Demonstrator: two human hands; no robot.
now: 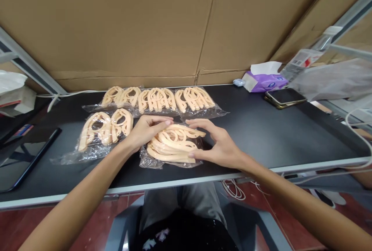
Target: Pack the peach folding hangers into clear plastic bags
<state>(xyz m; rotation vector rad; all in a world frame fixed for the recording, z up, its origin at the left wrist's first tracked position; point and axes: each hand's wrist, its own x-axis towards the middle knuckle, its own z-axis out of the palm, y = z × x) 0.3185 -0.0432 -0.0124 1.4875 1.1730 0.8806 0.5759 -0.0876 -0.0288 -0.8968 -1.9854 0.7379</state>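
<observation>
A clear plastic bag of cream folding hangers (171, 146) lies flat near the table's front edge, between my two hands. My left hand (148, 128) grips its upper left side, with the thumb over the top and the fingers along the far edge. Around the right end curves my right hand (219, 144), its thumb against the lower hanger arm and its fingers at the upper right corner. Left of them rests another bag of folding hangers (99, 128). Behind, more bagged hangers form a row, with one bag at left (122, 96), one in the middle (157, 99) and one at right (194, 99).
A black table (250, 130) stands against a cardboard wall (139, 26). To the right are a purple tissue pack (264, 82), stacked phones (285, 96), a plastic bottle (308, 57) and white cables (359, 134). A dark tablet-like device (26, 161) lies at the left edge.
</observation>
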